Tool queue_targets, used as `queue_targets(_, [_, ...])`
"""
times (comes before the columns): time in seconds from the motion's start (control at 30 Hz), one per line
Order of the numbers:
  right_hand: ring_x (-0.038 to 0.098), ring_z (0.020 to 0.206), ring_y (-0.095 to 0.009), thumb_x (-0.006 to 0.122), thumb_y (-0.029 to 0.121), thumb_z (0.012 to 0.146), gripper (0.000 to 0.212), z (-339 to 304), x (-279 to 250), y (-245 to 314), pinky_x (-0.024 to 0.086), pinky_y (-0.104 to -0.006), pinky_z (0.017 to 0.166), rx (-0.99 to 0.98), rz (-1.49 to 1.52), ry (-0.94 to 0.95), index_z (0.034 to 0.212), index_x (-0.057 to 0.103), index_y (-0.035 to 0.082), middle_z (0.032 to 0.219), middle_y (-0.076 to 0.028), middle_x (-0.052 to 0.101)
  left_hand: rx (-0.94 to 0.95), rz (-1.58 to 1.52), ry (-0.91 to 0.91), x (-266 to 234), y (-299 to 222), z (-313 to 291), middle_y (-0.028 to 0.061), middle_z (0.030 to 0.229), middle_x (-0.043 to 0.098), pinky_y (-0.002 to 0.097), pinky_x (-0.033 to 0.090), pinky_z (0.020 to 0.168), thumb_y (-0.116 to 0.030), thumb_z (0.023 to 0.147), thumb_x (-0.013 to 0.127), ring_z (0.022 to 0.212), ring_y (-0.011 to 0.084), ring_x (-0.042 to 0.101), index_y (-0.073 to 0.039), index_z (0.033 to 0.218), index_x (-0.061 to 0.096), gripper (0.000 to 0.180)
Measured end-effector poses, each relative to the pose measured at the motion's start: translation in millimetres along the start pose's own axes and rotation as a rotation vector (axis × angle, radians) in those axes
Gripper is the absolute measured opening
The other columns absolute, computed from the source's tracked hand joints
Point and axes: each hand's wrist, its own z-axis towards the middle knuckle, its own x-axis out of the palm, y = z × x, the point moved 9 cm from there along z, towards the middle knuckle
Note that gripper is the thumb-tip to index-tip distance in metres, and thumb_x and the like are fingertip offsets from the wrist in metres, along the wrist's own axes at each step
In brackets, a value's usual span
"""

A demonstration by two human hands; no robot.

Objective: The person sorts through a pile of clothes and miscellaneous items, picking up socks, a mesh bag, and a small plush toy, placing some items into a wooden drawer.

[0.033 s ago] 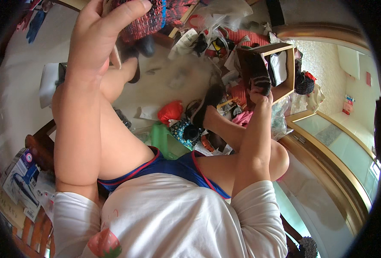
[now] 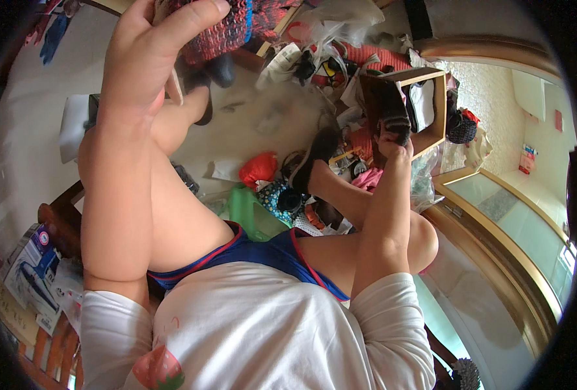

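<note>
My left hand (image 2: pixel 148 65), raised at the upper left, grips a red-and-black knitted piece (image 2: pixel 210 39) with a bright blue stripe. Its thumb lies across the knit, and the top of the piece runs out of view. Farther right, my right hand (image 2: pixel 392 144) closes round a dark cloth item (image 2: pixel 396 120) with pale stripes; its exact kind is hard to make out. That item is beside an open wooden drawer or box (image 2: pixel 439 114), tilted, with black and white cloth inside.
A cluttered heap holds a red bag (image 2: pixel 258 169), a green plastic piece (image 2: pixel 253 214), pink cloth (image 2: pixel 368 179) and clear plastic bags (image 2: pixel 340 26). Boxes (image 2: pixel 31 273) stand at the left. To the right is a gold-framed glass door (image 2: pixel 496 201). My bent legs flank the heap.
</note>
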Motion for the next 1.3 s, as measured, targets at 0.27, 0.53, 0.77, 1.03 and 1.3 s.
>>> queue_targets(0.27, [0.049, 0.050, -0.016, 0.044, 0.014, 0.075, 0.017, -31, -34, 26, 0.038, -0.0225, 0.038, -0.114, 0.071, -0.143, 0.082, 0.058, 0.008, 0.076, -0.006, 0.059, 0.059, -0.039, -0.069, -2, -12, -7, 0.0157, 0.098, 0.057, 0.0353, 0.053, 0.076, -0.005, 0.068, 0.063, 0.085, 0.0232, 0.060, 0.009, 0.115, 0.042, 0.053])
queue_targets(0.53, [0.055, 0.056, -0.016, 0.041, 0.016, 0.074, 0.020, -38, -9, 17, 0.036, -0.0233, 0.036, -0.199, 0.013, -0.147, 0.080, 0.060, 0.010, 0.074, -0.004, 0.061, 0.145, 0.495, 0.023, 5, -9, -3, 0.0161, 0.096, 0.059, 0.0335, 0.053, 0.075, -0.008, 0.069, 0.064, 0.085, 0.0225, 0.061, 0.010, 0.113, 0.043, 0.053])
queue_targets(0.77, [0.053, 0.054, -0.020, 0.044, 0.017, 0.076, 0.015, 10, 21, -43, 0.040, -0.0280, 0.042, 0.067, -0.015, 0.131, 0.079, 0.058, 0.011, 0.073, -0.005, 0.060, 0.034, 0.259, -0.016, 0, 0, -5, 0.0146, 0.092, 0.060, 0.0299, 0.053, 0.072, -0.009, 0.072, 0.065, 0.078, 0.0193, 0.061, 0.009, 0.109, 0.047, 0.045])
queue_targets(1.03, [0.053, 0.059, -0.020, 0.045, 0.031, 0.080, 0.030, 33, 25, -128, 0.039, -0.0276, 0.042, 0.155, -0.158, 0.037, 0.093, 0.059, 0.007, 0.084, -0.009, 0.061, 0.129, 0.315, 0.063, -7, 0, -10, 0.0116, 0.085, 0.061, 0.0275, 0.051, 0.067, -0.015, 0.073, 0.067, 0.071, 0.0171, 0.061, 0.006, 0.101, 0.053, 0.038])
queue_targets(1.3, [0.062, 0.079, -0.021, 0.059, 0.020, 0.086, 0.016, -23, 8, -163, 0.049, -0.0291, 0.062, 0.210, -0.539, 0.155, 0.097, 0.062, 0.009, 0.089, -0.005, 0.065, 0.085, 0.252, 0.112, -6, 3, -12, 0.0115, 0.086, 0.062, 0.0284, 0.052, 0.069, -0.013, 0.074, 0.066, 0.072, 0.0179, 0.062, 0.006, 0.102, 0.054, 0.036])
